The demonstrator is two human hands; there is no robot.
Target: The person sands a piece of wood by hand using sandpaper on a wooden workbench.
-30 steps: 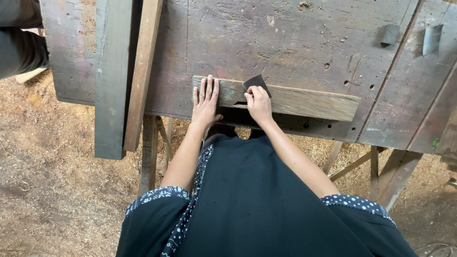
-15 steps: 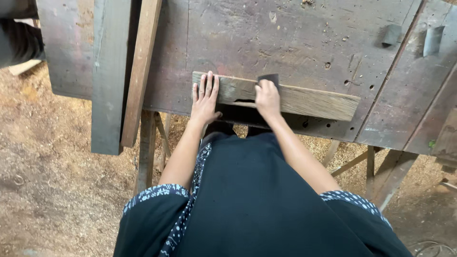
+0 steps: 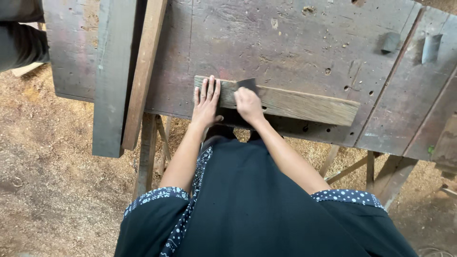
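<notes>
A short weathered wooden plank lies flat along the near edge of a dark, worn workbench. My left hand rests palm down on the plank's left end, fingers spread. My right hand sits just right of it on the plank, fingers curled over a dark sheet of sandpaper whose corner sticks out past my fingertips. Both forearms reach up from my dark clothing at the bottom of the view.
Two long boards, one grey and one brown, lie lengthwise on the bench's left side and overhang its edge. Two dark pegs stand at the far right. Sawdust covers the floor. A person's dark sleeve shows at top left.
My right hand with the sandpaper slid right along the plank, then back left beside my left hand. The left hand stayed on the plank's end.
</notes>
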